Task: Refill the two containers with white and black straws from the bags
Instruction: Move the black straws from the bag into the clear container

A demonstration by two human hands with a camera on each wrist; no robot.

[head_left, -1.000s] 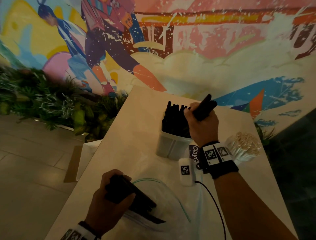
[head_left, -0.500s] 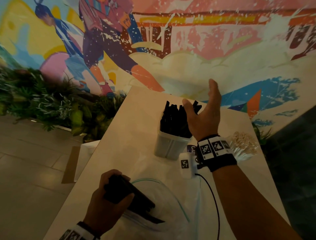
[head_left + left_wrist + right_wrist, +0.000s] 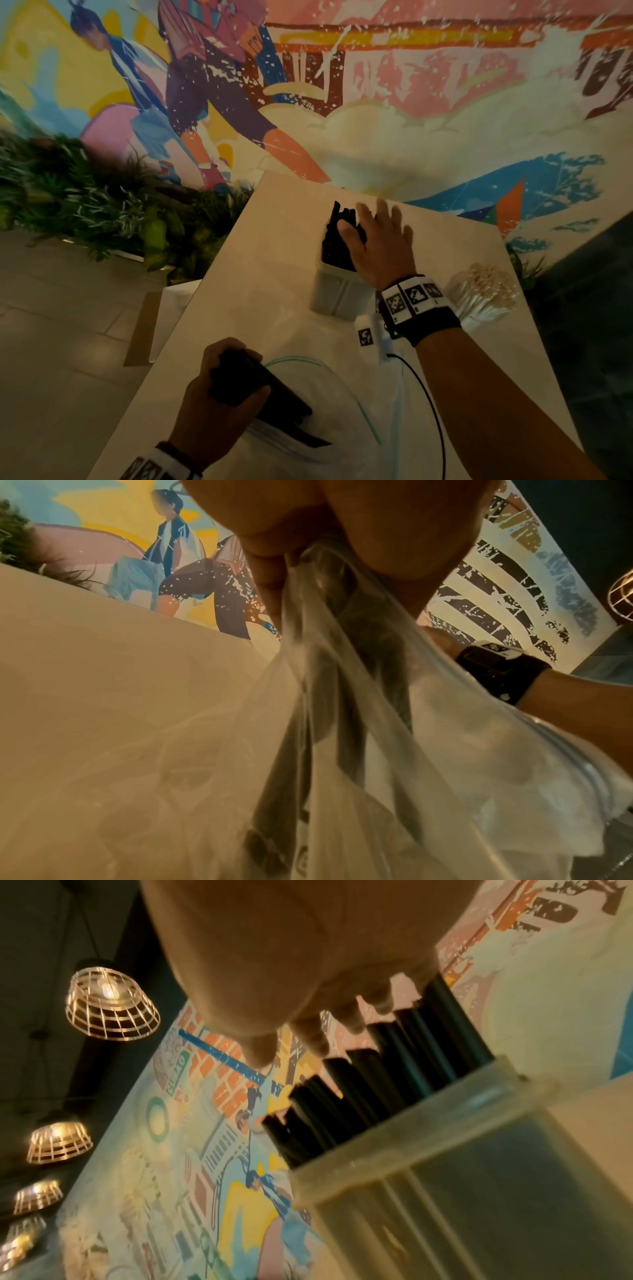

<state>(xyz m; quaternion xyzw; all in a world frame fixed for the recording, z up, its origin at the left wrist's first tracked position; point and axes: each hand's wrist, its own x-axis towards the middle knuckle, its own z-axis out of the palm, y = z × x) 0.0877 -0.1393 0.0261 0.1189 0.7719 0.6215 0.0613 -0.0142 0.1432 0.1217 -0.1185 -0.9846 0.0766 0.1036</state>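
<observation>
**Right palm flat on black straws, left hand gripping bagged bundle**

Head view: right hand [image 3: 380, 246] at frame centre, fingers spread and straight, palm lying on the tops of the black straws [image 3: 334, 240] standing in the translucent container [image 3: 337, 298]. Container sits mid-table, well in from the table's [image 3: 260, 308] left edge; bare tabletop to its left and beyond it. White straws [image 3: 486, 291] sit bunched at centre right, near the table's right edge, just beside the right wrist. Left hand [image 3: 219, 404] at lower centre, fingers curled round a bundle of black straws in the clear bag [image 3: 329, 404], near the table's left edge. Bag spreads toward the lower middle of the frame.

Left wrist view: fingers [image 3: 270, 569] clamp gathered bag film, dark straws visible through it, running down to lower centre. Open tabletop fills the left half.

Right wrist view: fingertips [image 3: 260, 1047] splayed, clear of the straw tops; the palm side meets the tallest straws at upper right. Container rim [image 3: 411, 1123] runs diagonally at centre right. Image blurred.
</observation>
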